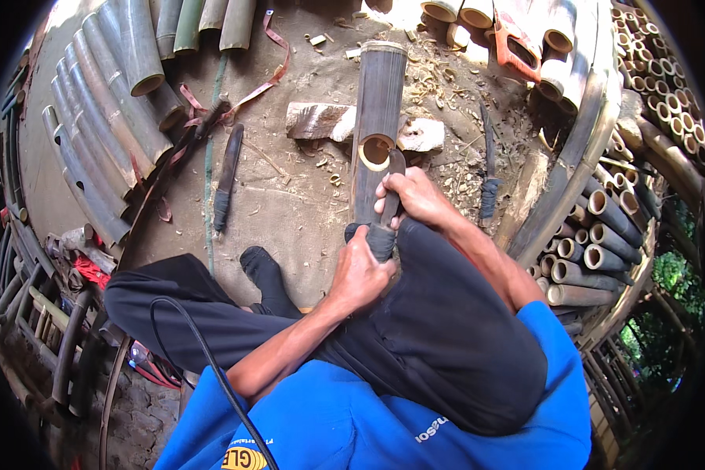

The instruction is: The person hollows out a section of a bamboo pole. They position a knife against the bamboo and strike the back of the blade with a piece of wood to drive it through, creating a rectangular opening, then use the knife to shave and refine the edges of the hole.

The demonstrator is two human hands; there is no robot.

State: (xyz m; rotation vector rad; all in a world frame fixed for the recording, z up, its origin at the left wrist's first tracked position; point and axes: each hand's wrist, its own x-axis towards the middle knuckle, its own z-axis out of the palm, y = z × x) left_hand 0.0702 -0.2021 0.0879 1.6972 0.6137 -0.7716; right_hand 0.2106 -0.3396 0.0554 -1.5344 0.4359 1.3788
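A dark bamboo tube (pixel 379 90) points away from me, its near part beside my raised knee. A round-edged opening (pixel 374 152) with pale cut edges is in its upper side. My left hand (pixel 360 272) is closed around the dark wrapped handle (pixel 381 242) of a knife. Higher up, my right hand (pixel 417 196) grips the same knife by its blade (pixel 395 176), fingers wrapped round it. The blade's tip meets the right edge of the opening. Beneath the tube lies a rough split wood block (pixel 424 135).
Another knife (pixel 228 176) lies left of the tube, and a third (pixel 489 164) lies to the right among shavings. A red-handled saw (pixel 517 56) rests at the far right by cut bamboo. Bamboo tubes (pixel 110 117) line the left; stacked ones (pixel 595 258) stand right. A pink tape (pixel 270 78) trails behind.
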